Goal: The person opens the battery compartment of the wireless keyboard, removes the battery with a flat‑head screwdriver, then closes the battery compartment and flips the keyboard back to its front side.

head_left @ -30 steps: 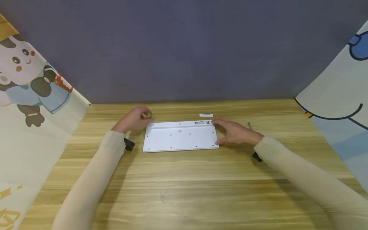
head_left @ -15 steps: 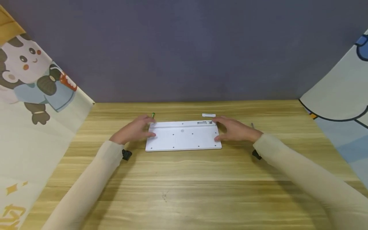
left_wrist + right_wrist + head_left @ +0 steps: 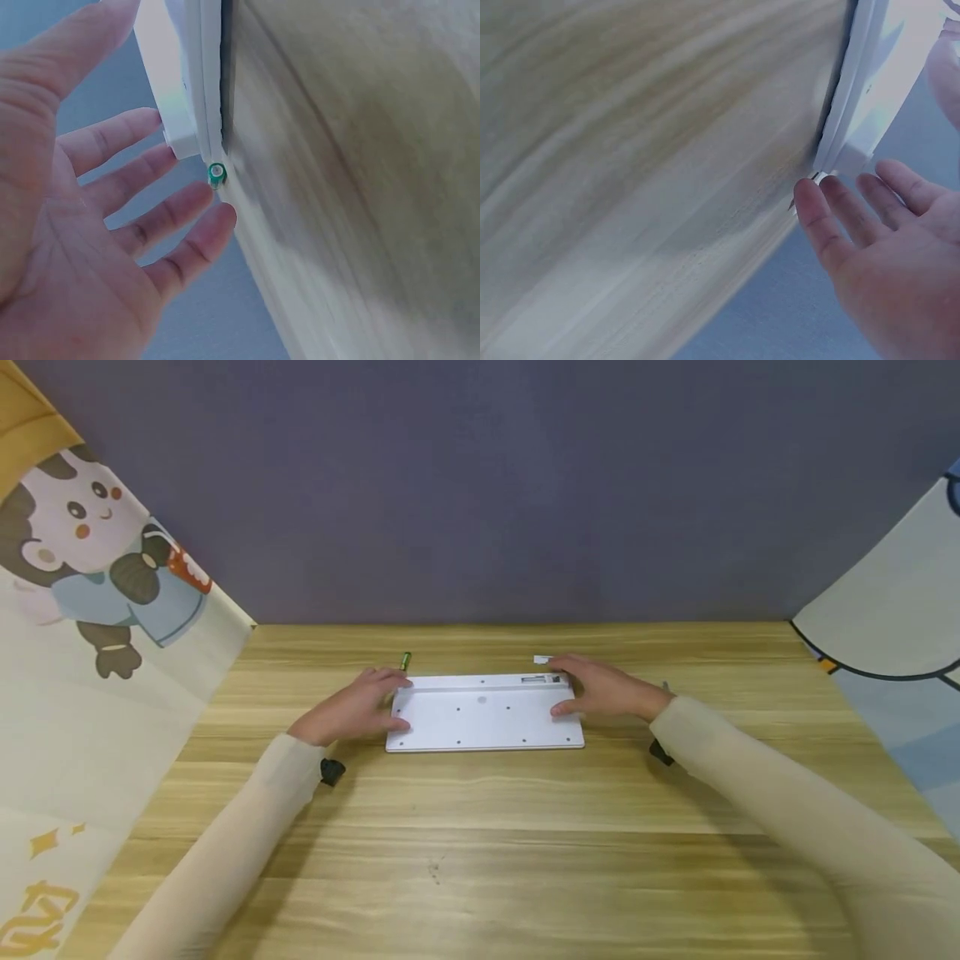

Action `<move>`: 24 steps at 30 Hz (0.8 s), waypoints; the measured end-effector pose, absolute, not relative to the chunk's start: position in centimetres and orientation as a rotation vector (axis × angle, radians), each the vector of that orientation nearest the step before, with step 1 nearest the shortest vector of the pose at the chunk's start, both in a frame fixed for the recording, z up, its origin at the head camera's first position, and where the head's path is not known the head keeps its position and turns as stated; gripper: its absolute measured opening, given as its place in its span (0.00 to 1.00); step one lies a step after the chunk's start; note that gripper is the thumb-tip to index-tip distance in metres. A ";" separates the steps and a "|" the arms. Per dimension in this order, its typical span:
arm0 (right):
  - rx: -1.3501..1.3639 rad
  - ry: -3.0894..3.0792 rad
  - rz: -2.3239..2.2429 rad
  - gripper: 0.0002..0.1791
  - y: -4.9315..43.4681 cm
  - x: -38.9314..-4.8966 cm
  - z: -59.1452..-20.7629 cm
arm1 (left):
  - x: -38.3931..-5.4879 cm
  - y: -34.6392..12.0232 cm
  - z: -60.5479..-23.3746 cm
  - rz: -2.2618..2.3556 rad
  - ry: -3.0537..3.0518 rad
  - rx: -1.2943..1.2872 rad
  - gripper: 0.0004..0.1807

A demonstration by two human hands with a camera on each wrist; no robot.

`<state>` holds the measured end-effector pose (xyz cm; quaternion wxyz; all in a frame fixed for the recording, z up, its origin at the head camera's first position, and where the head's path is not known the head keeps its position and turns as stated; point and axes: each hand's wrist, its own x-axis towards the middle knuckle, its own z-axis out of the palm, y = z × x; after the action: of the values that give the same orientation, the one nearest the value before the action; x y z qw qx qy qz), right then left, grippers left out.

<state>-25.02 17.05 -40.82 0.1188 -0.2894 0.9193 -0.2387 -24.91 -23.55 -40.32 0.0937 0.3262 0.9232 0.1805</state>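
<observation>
Since the frame from a second ago, the left hand [image 3: 356,706] has come away from the small green cylinder, battery-like in shape [image 3: 406,662], to the left end of the flat white rectangular panel dotted with small dark spots [image 3: 482,724]. The right hand [image 3: 606,687] has shifted inward, so its fingers now cover part of the short white strip [image 3: 542,659] in the head view.

The panel lies flat on the striped wood-look tabletop [image 3: 420,835] at the middle of the frame, its long axis running nearly level from left to right between the hands. It lies to the right of the left hand and to the left of the right hand; neither is clearly nearer. The recessed slot [image 3: 535,680] at its upper right, however, is much closer to the right hand.

Both hands are spread wide, with thumb over the panel's face and fingers by its upper corner. The wrist views show long, nearly straight fingers with no firm grip; how firmly they touch the panel, I cannot tell. The green cylinder lies just beyond the panel's upper-left corner, near the left fingertips.
</observation>
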 end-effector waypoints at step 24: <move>-0.753 2.686 -0.725 0.42 16.7 -27.0 -40.7 | -23.6 -23.7 -41.1 0.510 2.778 0.972 0.48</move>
<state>-26.98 16.69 -40.74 0.1293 -0.2589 0.9241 -0.2495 -23.59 -23.72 -41.11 0.0775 0.3244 0.9272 0.1702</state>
